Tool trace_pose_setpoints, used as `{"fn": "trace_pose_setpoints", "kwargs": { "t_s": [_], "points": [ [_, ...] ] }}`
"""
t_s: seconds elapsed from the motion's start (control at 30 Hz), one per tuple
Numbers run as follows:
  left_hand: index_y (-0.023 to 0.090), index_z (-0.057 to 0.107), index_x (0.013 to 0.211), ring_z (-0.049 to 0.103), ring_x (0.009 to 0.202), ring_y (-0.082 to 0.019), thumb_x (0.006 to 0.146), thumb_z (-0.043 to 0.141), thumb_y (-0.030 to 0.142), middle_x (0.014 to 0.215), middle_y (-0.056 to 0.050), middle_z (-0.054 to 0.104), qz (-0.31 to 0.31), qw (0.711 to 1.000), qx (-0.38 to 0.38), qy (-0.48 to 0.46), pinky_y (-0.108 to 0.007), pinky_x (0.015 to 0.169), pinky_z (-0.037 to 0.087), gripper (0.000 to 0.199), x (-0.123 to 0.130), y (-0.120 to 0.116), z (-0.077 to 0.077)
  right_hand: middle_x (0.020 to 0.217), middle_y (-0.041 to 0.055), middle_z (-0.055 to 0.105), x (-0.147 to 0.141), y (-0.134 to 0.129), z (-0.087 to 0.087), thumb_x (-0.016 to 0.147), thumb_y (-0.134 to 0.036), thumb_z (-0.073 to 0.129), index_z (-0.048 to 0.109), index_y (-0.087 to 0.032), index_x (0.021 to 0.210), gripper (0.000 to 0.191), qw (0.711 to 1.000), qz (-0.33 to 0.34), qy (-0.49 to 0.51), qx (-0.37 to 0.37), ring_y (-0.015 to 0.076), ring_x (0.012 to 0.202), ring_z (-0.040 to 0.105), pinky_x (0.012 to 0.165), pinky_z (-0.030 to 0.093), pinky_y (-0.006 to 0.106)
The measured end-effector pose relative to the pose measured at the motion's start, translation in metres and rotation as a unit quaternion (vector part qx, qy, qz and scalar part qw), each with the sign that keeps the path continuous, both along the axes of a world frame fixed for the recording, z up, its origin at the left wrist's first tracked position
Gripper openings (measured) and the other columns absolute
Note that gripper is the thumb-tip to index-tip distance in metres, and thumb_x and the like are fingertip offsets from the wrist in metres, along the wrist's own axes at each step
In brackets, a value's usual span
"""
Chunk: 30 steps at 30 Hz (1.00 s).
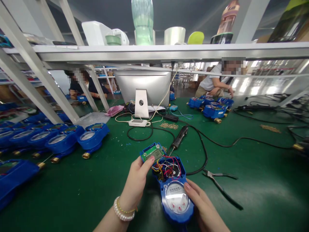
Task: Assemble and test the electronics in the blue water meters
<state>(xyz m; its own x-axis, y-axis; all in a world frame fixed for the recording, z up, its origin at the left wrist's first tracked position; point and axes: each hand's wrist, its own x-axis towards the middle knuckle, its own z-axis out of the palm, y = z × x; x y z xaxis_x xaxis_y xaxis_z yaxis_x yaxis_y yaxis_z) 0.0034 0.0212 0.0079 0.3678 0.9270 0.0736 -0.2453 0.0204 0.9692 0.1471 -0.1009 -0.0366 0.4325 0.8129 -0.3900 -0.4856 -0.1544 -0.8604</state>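
Observation:
My left hand [139,172] grips a green circuit board [152,152] in a blue frame, with a small display, thumb on its face. Red, yellow and white wires run from the board into the open upper compartment of a blue meter [178,214]. My right hand [201,201] holds that meter by its right side, thumb near the round dial [175,196]; its other fingers are hidden behind the meter. A black-handled electric screwdriver [180,138] lies just beyond the compartment, its tip close to the wires.
Pliers [223,185] lie open at the right. Blue meters [93,137] stand in rows at the left, and more [213,110] sit at the back right. Behind the screws [169,125] and cables is a monitor [143,87]. A shelf [154,53] crosses above; two people sit beyond.

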Motion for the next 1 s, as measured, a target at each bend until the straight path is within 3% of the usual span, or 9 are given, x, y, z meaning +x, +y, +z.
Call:
{"fn": "trace_pose_setpoints", "kwargs": {
  "t_s": [0.1,0.2,0.3,0.37,0.47,0.63,0.7,0.87,1.0],
  "points": [
    [0.015,0.07,0.105,0.063,0.096,-0.021,0.082,0.064,0.033,0.103,-0.007,0.073,-0.031,0.999,-0.002,0.006,-0.031,0.09,0.045,0.029,0.002,0.0,0.003,0.137,0.0143,0.048,0.021,-0.002,0.007,0.065,-0.063,0.068,0.046,-0.018,0.131,0.083,0.986,-0.026,-0.166,-0.005,0.0296,0.126,0.045,0.107,0.035,0.043],
    [0.016,0.071,0.104,0.064,0.089,-0.02,0.081,0.067,0.032,0.098,-0.007,0.074,-0.039,0.999,-0.004,0.01,-0.03,0.086,0.046,0.029,0.005,-0.002,0.007,0.145,0.0062,0.039,0.034,-0.001,0.031,0.078,-0.057,0.058,0.041,-0.028,0.134,0.066,0.939,0.003,-0.343,0.039,0.0267,0.132,0.037,0.111,0.028,0.047],
    [0.016,0.071,0.106,0.064,0.091,-0.021,0.081,0.066,0.032,0.099,-0.007,0.074,-0.035,0.999,0.001,0.011,-0.03,0.085,0.046,0.03,0.007,-0.005,0.011,0.139,0.0048,0.047,0.032,0.007,0.056,0.082,-0.048,0.057,0.046,-0.028,0.13,0.053,0.893,0.061,-0.437,0.09,0.025,0.129,0.041,0.109,0.031,0.046],
    [0.017,0.07,0.108,0.064,0.091,-0.021,0.082,0.066,0.033,0.099,-0.007,0.074,-0.037,0.999,0.003,0.02,-0.03,0.084,0.047,0.031,0.008,-0.007,0.012,0.132,0.0059,0.053,0.024,0.015,0.066,0.081,-0.043,0.06,0.045,-0.027,0.13,0.054,0.866,0.088,-0.479,0.109,0.0244,0.124,0.046,0.107,0.034,0.044],
    [0.017,0.07,0.108,0.064,0.089,-0.02,0.08,0.067,0.034,0.096,-0.006,0.075,-0.034,0.999,0.0,0.039,-0.029,0.082,0.048,0.033,0.007,-0.009,0.014,0.113,0.0063,0.063,0.015,0.026,0.069,0.079,-0.036,0.063,0.049,-0.024,0.126,0.051,0.841,0.095,-0.524,0.099,0.0243,0.106,0.056,0.095,0.043,0.043],
    [0.018,0.073,0.101,0.064,0.088,-0.019,0.078,0.07,0.034,0.092,-0.005,0.075,-0.014,0.999,0.001,0.042,-0.027,0.08,0.05,0.028,0.005,-0.01,0.013,0.089,0.0056,0.067,0.016,0.036,0.067,0.081,-0.024,0.056,0.067,-0.021,0.09,0.015,0.804,0.073,-0.58,0.109,0.0234,0.088,0.059,0.08,0.044,0.039],
    [0.018,0.073,0.101,0.064,0.089,-0.019,0.078,0.07,0.034,0.093,-0.005,0.075,-0.013,0.999,0.0,0.033,-0.027,0.082,0.05,0.028,0.004,-0.011,0.012,0.089,0.0058,0.068,0.02,0.037,0.069,0.081,-0.026,0.057,0.069,-0.02,0.088,0.015,0.826,0.081,-0.545,0.119,0.0229,0.088,0.06,0.081,0.044,0.038],
    [0.018,0.071,0.107,0.065,0.091,-0.021,0.078,0.071,0.034,0.097,-0.007,0.074,-0.018,1.0,-0.01,0.017,-0.03,0.084,0.05,0.034,0.004,-0.011,0.012,0.083,0.0053,0.071,0.031,0.039,0.077,0.079,-0.037,0.062,0.072,-0.016,0.087,0.024,0.928,0.167,-0.315,0.105,0.0189,0.077,0.061,0.072,0.046,0.031],
    [0.016,0.07,0.108,0.066,0.092,-0.023,0.077,0.071,0.035,0.101,-0.009,0.073,-0.029,0.999,-0.018,0.02,-0.032,0.084,0.05,0.036,0.005,-0.011,0.014,0.076,0.0031,0.068,0.038,0.042,0.082,0.075,-0.039,0.068,0.069,-0.015,0.08,0.025,0.949,0.19,-0.227,0.105,0.0135,0.07,0.058,0.068,0.044,0.025]
  ]
}}
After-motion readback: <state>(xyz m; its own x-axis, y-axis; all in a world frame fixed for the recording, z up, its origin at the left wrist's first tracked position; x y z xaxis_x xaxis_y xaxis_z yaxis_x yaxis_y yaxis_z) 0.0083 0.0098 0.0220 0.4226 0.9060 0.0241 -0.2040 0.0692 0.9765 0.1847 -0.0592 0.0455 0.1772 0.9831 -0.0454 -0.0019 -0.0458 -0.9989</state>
